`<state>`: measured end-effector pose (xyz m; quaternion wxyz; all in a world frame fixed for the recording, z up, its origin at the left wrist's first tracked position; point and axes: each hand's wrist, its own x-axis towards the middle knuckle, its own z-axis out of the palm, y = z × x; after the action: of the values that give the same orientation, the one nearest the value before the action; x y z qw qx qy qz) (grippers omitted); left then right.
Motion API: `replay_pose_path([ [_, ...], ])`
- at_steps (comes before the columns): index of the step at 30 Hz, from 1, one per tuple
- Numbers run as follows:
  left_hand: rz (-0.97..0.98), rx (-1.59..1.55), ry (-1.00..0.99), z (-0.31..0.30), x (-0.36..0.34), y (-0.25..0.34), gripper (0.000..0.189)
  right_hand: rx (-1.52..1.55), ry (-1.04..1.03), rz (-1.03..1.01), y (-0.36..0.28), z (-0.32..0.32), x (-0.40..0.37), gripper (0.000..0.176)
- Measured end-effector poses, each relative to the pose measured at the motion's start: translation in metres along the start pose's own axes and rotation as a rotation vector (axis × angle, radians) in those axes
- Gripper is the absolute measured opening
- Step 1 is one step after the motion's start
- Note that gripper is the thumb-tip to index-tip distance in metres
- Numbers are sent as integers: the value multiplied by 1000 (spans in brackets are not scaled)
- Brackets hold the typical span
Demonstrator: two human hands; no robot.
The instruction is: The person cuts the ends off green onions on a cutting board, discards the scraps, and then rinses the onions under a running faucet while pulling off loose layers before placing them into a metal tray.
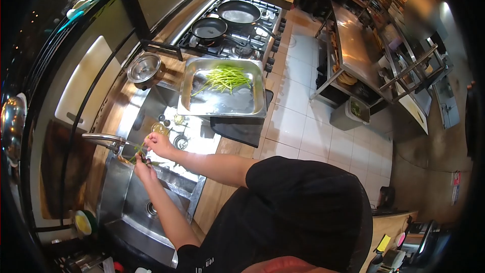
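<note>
Both my hands are together over the double steel sink [144, 192], close to the curved faucet [103, 137]. My left hand [145, 168] is closed on green stems [143, 154] with a dark part among them. My right hand [158, 144] pinches at the upper end of the same greens. Beyond the hands, a steel tray [222, 106] holds a loose pile of thin green stalks [227, 78]. A glass bowl [159, 129] and small dark round items lie in the brightly lit basin beside my right hand.
Two black pans [238, 12] [209, 28] rest on the gas stove. A metal bowl [144, 67] stands left of the tray. A dark board [242, 125] juts out under the tray. Across the tiled floor are a steel table [353, 35] and a grey bin [348, 116].
</note>
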<state>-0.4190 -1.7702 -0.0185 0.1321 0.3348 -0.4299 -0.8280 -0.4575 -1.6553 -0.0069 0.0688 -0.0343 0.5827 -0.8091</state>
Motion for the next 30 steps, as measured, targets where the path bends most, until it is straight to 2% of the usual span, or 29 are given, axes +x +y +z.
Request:
replay_pose_path([
  [2,27,-10,-2,-4,6,-8,20,-17,-11,55,-11,-1,-4,16],
  [4,-23,-5,-52,-15,17,-16,20,-3,-7,20,3,-2,2,15],
  [6,6,4,-29,-12,14,-20,18,-34,-6,-10,13,-5,8,11],
  [8,12,-105,27,-11,12,-20,19,57,82,-191,10,-9,10,9],
  [9,62,-86,26,-21,21,-25,19,3,97,-109,1,-13,10,10],
  [10,113,-45,63,-19,13,-22,17,22,21,-130,12,-19,19,13],
  [11,84,81,79,-22,5,-15,16,-26,-42,-76,15,-25,27,17],
  [12,113,37,21,-13,-11,-4,15,13,-35,-80,-2,-21,24,19],
  [13,138,18,111,2,-28,5,15,-98,-34,-58,-21,-20,19,20],
  [14,157,24,42,-1,-23,6,17,-91,-54,29,-31,-19,21,22],
  [16,123,-40,-64,-7,-18,5,15,-16,-92,61,-53,-13,18,25],
  [19,72,-86,-13,2,-29,13,13,19,-181,111,-61,-9,17,24],
  [22,52,-106,-79,3,-35,16,15,-3,-242,130,-63,-3,15,23],
  [25,47,-74,-198,6,-40,23,22,0,-284,168,-61,1,12,22],
  [30,118,133,-233,7,-40,25,19,-8,-302,217,-55,3,13,19],
])
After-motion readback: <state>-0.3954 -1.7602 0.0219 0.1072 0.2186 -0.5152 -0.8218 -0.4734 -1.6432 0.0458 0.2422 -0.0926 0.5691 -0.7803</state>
